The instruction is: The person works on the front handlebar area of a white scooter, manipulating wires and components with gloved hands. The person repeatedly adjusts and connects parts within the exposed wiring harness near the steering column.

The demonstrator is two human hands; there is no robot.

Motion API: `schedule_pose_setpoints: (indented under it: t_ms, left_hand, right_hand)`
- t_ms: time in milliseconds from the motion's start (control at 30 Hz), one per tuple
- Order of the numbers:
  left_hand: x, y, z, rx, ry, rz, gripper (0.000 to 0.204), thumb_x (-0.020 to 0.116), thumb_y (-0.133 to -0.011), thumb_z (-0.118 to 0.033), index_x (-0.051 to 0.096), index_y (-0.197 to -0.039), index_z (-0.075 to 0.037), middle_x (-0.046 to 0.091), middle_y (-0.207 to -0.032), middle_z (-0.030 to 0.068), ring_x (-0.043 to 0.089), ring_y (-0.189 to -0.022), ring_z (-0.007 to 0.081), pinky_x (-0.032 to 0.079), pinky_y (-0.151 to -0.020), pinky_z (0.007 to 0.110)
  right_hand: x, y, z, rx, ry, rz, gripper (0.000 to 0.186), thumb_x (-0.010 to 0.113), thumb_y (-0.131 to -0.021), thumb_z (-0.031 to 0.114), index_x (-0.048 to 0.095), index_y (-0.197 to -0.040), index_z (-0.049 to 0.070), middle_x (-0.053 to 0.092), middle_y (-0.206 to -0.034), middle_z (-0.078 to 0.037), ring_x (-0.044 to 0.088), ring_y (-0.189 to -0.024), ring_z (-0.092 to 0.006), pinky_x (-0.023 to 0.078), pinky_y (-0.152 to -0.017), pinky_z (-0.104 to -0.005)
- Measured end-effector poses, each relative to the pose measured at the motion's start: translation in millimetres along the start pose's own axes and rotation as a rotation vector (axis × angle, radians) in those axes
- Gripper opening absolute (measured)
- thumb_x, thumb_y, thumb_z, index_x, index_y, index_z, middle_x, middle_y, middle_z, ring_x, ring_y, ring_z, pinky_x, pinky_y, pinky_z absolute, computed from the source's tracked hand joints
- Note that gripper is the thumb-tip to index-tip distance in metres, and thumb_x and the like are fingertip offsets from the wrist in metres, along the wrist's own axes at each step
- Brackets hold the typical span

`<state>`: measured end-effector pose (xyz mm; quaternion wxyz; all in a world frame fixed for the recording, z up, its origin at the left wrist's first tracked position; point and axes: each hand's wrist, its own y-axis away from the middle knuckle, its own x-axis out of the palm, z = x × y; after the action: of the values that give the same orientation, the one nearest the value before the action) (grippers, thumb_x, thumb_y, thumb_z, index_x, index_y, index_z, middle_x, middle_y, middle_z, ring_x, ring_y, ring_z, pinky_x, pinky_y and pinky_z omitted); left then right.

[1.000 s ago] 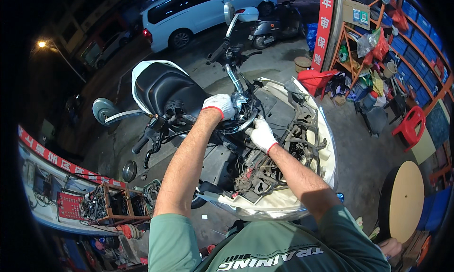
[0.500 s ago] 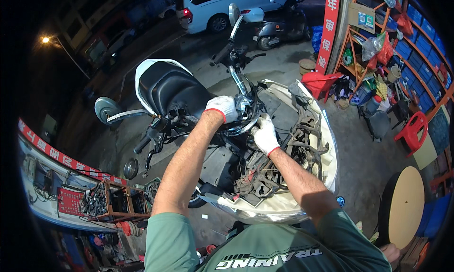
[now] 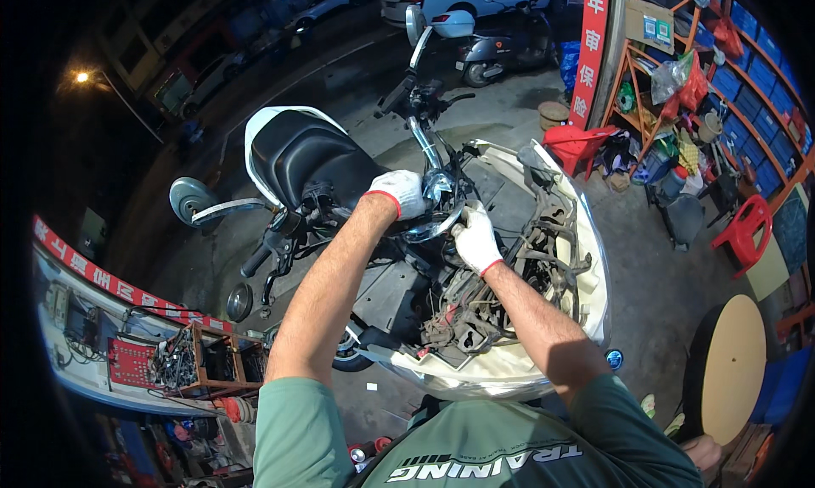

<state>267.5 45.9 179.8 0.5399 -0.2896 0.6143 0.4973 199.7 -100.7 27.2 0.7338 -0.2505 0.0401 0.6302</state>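
A motor scooter with a black seat (image 3: 314,161) stands in front of me, its front covers off. Over the middle of its chrome handlebar (image 3: 427,144), my left hand (image 3: 399,193) is closed in a white glove with a red cuff. My right hand (image 3: 476,242), gloved the same way, is closed beside it, thumb and fingers pinched together at the bar's curved near part. What either hand grips is hidden by the fingers. Below my right hand, wires and dusty brackets (image 3: 467,327) lie exposed inside the cream front body panel (image 3: 594,276).
A round mirror (image 3: 193,201) sticks out left, another mirror (image 3: 415,25) at the far side. To the right are a red plastic chair (image 3: 749,233), a round tan board (image 3: 734,369) and shelves with blue boxes (image 3: 747,106). A tool rack (image 3: 208,356) stands at lower left. Another scooter (image 3: 509,51) is parked beyond.
The white van on the road has moved to the right. Both hands stay almost in place at the handlebar, and the whole view has shifted slightly.
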Motion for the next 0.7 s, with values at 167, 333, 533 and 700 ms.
schedule_pose_setpoints:
  t_ms: [167,333,533,700]
  left_hand:
    - [-2,1,-1,0.017,0.011,0.019,0.042,0.067,-0.089,-0.034,0.072,-0.116,-0.001,0.073,-0.112,0.0225,0.069,-0.108,0.0364,0.054,-0.095,0.044]
    - [-5,5,-2,0.040,0.015,0.009,0.041,0.067,-0.089,-0.033,0.072,-0.115,-0.002,0.073,-0.111,0.0223,0.069,-0.107,0.0367,0.054,-0.095,0.045]
    - [4,5,5,0.051,0.083,-0.111,0.044,0.067,-0.092,-0.038,0.070,-0.118,-0.003,0.072,-0.114,0.0227,0.068,-0.111,0.0376,0.052,-0.097,0.045]
    - [8,-6,12,0.044,0.046,-0.032,0.040,0.067,-0.092,-0.034,0.072,-0.119,-0.006,0.073,-0.113,0.0208,0.069,-0.108,0.0370,0.054,-0.095,0.045]
  right_hand:
    - [-4,4,10,0.045,0.001,-0.040,0.019,0.062,-0.079,-0.002,0.068,-0.098,-0.005,0.063,-0.117,-0.023,0.059,-0.111,-0.0399,0.048,-0.098,-0.0425]
    - [-4,2,7,0.094,-0.027,-0.041,0.019,0.066,-0.079,0.002,0.070,-0.096,-0.005,0.064,-0.120,-0.024,0.059,-0.112,-0.0398,0.048,-0.097,-0.0433]
    - [-5,-1,0,0.044,-0.028,0.000,0.019,0.067,-0.079,0.003,0.072,-0.096,-0.003,0.064,-0.119,-0.026,0.059,-0.114,-0.0401,0.048,-0.098,-0.0433]
    - [-7,6,14,0.122,-0.148,-0.004,0.018,0.070,-0.076,0.000,0.075,-0.093,-0.004,0.066,-0.113,-0.022,0.065,-0.104,-0.0324,0.052,-0.091,-0.0382]
